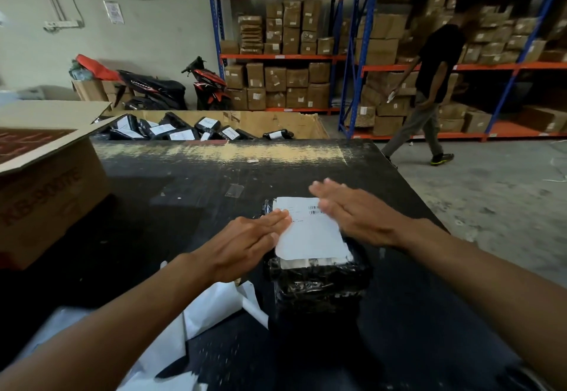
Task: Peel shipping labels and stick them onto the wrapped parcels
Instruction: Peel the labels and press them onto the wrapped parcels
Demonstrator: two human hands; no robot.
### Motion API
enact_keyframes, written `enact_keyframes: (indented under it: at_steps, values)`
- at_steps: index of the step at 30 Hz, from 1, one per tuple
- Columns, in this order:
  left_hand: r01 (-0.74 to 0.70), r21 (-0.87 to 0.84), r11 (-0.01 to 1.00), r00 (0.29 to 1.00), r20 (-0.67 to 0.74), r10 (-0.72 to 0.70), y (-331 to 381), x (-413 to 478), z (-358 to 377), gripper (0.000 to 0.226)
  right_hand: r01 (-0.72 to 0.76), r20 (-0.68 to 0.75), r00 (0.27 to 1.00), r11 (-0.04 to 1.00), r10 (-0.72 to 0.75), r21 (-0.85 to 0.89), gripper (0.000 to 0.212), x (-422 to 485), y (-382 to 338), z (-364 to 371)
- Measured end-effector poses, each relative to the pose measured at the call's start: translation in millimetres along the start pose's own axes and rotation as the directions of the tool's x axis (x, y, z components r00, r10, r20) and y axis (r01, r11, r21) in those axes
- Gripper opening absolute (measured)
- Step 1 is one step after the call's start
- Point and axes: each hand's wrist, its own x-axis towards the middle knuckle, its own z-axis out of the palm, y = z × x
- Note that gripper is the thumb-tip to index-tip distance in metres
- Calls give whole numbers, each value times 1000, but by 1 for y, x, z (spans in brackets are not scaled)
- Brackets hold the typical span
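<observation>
A parcel wrapped in black plastic (pixel 319 283) stands on the black table in front of me. A white shipping label (pixel 310 234) with a barcode lies flat on its top. My left hand (pixel 245 243) is flat, its fingertips pressing on the label's left edge. Flat and slightly blurred, my right hand (pixel 352 212) lies over the label's upper right part. Neither hand grips anything. White backing sheets (pixel 211 308) lie crumpled on the table under my left forearm.
An open cardboard box (pixel 46 188) stands at the table's left. Beyond the far edge, a large carton (pixel 306 124) holds several labelled black parcels. A person (pixel 429 84) walks past shelving stacked with boxes at the right. Two scooters are parked by the wall.
</observation>
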Motion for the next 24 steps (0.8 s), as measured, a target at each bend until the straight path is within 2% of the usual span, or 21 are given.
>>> enact_keyframes:
  at_steps: [3,5,8,11,14,17,20,22,24]
  values:
    - [-1,10,1000,1000,-8,1,1,-3,0,43,84,167,983,995,-73,-61,58,-25,-4,2]
    - [9,5,1000,1000,-3,-9,3,-3,-1,43,24,145,989,997,-13,-78,56,-44,8,-4]
    - [18,-10,1000,1000,-9,-18,5,0,1,46,-130,34,990,984,135,-118,52,-59,15,-16]
    - [34,6,999,999,-24,-33,6,1,1,51,-52,36,998,998,53,-32,56,-41,-10,-8]
    - [39,41,998,999,-9,-39,8,-4,-3,47,26,114,993,998,-19,-58,54,-35,-17,3]
    - [53,28,998,999,-1,-53,11,-3,-3,44,-38,105,993,997,45,-67,49,-55,4,-6]
    - [75,8,997,997,-20,-75,11,0,-1,43,-142,27,989,989,143,-52,49,-63,14,-12]
    - [81,13,997,997,-8,-81,11,0,-3,43,-101,1,995,995,101,-23,52,-62,4,-9]
    - [93,10,996,996,5,-93,11,0,-5,43,-12,35,999,999,13,-34,58,-62,-16,-3]
